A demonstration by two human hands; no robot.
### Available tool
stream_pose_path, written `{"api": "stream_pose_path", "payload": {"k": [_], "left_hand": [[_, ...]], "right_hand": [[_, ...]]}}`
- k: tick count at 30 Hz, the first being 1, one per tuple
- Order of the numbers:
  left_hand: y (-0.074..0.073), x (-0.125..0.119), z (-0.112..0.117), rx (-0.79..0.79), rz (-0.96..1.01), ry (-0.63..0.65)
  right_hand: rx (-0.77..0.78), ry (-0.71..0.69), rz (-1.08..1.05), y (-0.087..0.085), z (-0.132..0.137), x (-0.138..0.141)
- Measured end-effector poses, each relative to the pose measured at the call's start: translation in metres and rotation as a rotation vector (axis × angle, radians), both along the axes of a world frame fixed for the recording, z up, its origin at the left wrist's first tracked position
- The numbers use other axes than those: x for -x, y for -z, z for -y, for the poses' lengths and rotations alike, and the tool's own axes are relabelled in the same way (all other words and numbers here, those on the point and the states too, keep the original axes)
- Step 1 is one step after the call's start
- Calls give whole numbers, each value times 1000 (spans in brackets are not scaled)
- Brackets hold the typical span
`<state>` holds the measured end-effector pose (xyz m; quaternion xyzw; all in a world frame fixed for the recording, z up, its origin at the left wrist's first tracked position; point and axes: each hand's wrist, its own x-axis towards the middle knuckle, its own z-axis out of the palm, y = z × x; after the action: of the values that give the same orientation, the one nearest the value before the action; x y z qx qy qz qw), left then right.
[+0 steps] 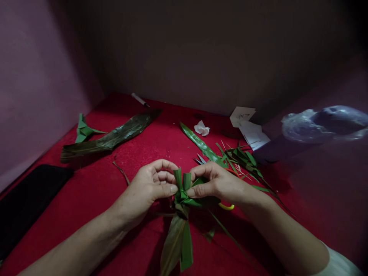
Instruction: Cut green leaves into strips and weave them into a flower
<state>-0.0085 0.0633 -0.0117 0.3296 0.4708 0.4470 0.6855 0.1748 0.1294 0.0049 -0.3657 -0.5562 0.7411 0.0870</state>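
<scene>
A folded green leaf piece (181, 191) with loops on top and long strips hanging toward me is held between both hands over the red table (138, 153). My left hand (149, 188) pinches its left side with thumb and fingers closed. Its right side is gripped by my right hand (215, 182), fingers curled round the folds. Under my right hand lies a pair of scissors (225, 206) with a yellow handle, mostly hidden.
A long dark leaf (115, 136) and a folded green leaf shape (84, 131) lie at the far left. Leaf strips and trimmings (241, 157) sit at the right, beside white papers (250, 128) and a plastic bag (324, 122). A dark phone-like slab (25, 199) lies near left. A pen (140, 100) rests at the back.
</scene>
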Motion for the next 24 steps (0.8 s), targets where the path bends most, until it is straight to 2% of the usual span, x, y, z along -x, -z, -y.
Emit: {"api": "stream_pose_path", "payload": {"k": [8, 24], "left_hand": [[-1, -1, 0, -6, -52, -10], [-4, 0, 0, 21, -45, -38]], "right_hand": [[-57, 4, 1, 7, 0, -1], [-103, -34, 48, 1, 3, 0]]}}
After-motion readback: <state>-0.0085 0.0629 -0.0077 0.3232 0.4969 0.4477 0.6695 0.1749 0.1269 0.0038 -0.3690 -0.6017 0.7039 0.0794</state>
